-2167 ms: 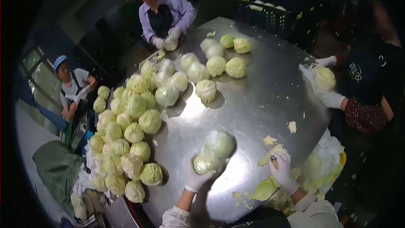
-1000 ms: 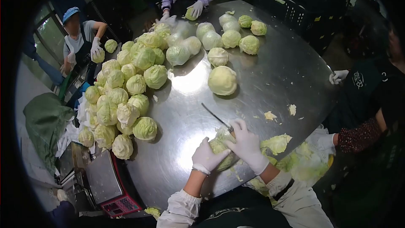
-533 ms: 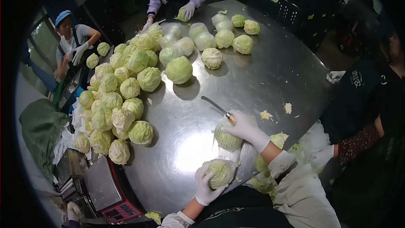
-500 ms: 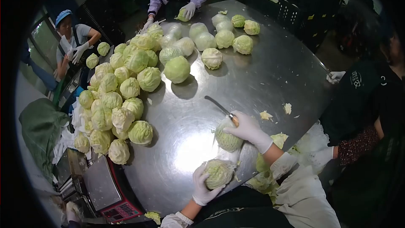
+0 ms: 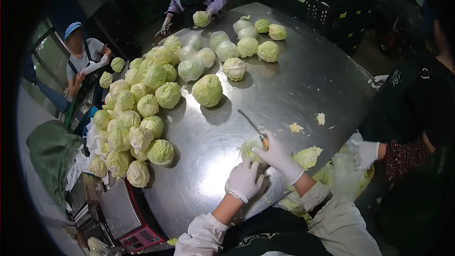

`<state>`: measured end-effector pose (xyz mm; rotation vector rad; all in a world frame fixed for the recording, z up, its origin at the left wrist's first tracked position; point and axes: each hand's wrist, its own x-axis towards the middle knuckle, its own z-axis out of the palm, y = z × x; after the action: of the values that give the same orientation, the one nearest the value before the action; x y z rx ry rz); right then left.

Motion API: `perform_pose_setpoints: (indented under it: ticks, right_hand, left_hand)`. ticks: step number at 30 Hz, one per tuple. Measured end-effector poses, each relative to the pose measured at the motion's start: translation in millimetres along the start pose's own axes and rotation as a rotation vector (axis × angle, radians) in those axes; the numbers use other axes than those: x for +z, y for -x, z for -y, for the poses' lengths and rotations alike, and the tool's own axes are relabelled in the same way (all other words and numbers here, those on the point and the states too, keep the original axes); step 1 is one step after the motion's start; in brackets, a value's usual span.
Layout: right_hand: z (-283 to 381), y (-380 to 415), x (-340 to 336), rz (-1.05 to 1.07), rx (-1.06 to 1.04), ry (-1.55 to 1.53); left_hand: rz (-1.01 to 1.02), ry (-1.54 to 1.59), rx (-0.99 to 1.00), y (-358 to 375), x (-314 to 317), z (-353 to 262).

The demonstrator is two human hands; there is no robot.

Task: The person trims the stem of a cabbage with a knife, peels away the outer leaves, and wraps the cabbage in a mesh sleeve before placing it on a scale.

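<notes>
My right hand point(image 5: 279, 157), in a white glove, is wrapped round the wooden handle of a curved knife point(image 5: 252, 124), whose blade points up and away to the left. Below that handle lies a netted cabbage point(image 5: 249, 150) on the metal table point(image 5: 294, 90). My left hand point(image 5: 244, 179), gloved too, is against the near side of this cabbage with its fingers bent; what they hold, if anything, is hidden. A larger pale green cabbage point(image 5: 207, 90) sits alone farther up the table.
Many cabbages point(image 5: 129, 119) are heaped at the left, above a red scale point(image 5: 142, 237). Wrapped cabbages point(image 5: 226, 50) lie at the far side. Co-workers stand at the far side, left and right. Loose leaves point(image 5: 308, 157) lie by my right wrist.
My left hand has let go of the nearer netted cabbage, which is no longer visible, and moved up to the other one. The large cabbage has rolled slightly. The far co-worker has lifted a cabbage.
</notes>
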<state>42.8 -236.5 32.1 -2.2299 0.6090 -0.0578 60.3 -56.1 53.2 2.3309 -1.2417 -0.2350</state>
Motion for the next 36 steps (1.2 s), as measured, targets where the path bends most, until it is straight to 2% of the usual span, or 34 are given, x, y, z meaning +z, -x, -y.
perform_pose_setpoints:
  ticks: [1,2,4,5,8,10,12,14,16,18,19,21,23,25,27,29,30,32,34,36]
  right_hand:
    - [-1,-4,-4,-0.003,0.010,-0.007]
    - [-2,-7,-7,0.035,0.019,-0.003]
    - [-10,-11,-5,0.062,-0.024,0.005]
    - [-7,-11,-2,0.066,-0.022,0.031]
    - [8,-15,-4,0.101,0.003,0.063]
    - [0,-23,-3,0.070,-0.052,0.010]
    - [-1,-29,-2,0.081,-0.073,-0.033]
    - [9,-35,-9,0.067,0.021,-0.007]
    - [7,-54,-2,0.014,-0.031,-0.046]
    - [10,-75,5,-0.230,-0.108,-0.024]
    - [8,-78,15,-0.231,-0.113,-0.029]
    - [5,-82,33,-0.350,-0.280,-0.335]
    - [33,-34,23,-0.299,-0.379,-0.377]
    - [48,18,18,0.004,-0.297,-0.398]
    - [34,40,33,0.279,-0.369,-0.248]
    - [23,30,48,0.263,-0.427,-0.240]
    - [17,24,56,0.243,-0.480,-0.228]
    - [22,-5,56,0.201,-0.529,-0.287]
    - [34,-27,50,0.102,-0.549,-0.363]
    - [54,-23,30,0.223,-0.386,-0.302]
  left_hand:
    - [0.015,-0.138,-0.046,4,1,-2]
    - [0.033,-0.138,-0.046,16,2,0]
    - [-0.158,-0.066,0.102,55,-1,16]
    - [-0.146,-0.071,0.092,76,-5,23]
    - [-0.204,0.056,-0.004,150,-11,31]
    - [-0.192,0.106,-0.252,202,-4,26]
    - [-0.203,0.086,-0.352,235,7,39]
    - [-0.409,0.233,-0.445,250,8,43]
    - [-0.409,0.215,-0.478,237,11,48]
    - [-0.583,0.928,-0.518,215,31,56]
    - [-0.587,0.922,-0.516,203,37,59]
    - [-0.577,1.014,-0.482,182,44,64]
    - [-0.519,0.978,-0.494,166,39,66]
    - [-0.399,0.924,-0.455,154,31,73]
    - [-0.403,1.022,-0.502,148,19,76]
    - [-0.452,1.268,-0.591,146,4,69]
    - [-0.452,1.263,-0.592,148,4,71]
    - [-0.534,1.713,-0.597,161,4,74]
    - [-0.510,1.733,-0.611,161,-3,65]
    - [-0.542,1.390,-0.760,149,-14,43]
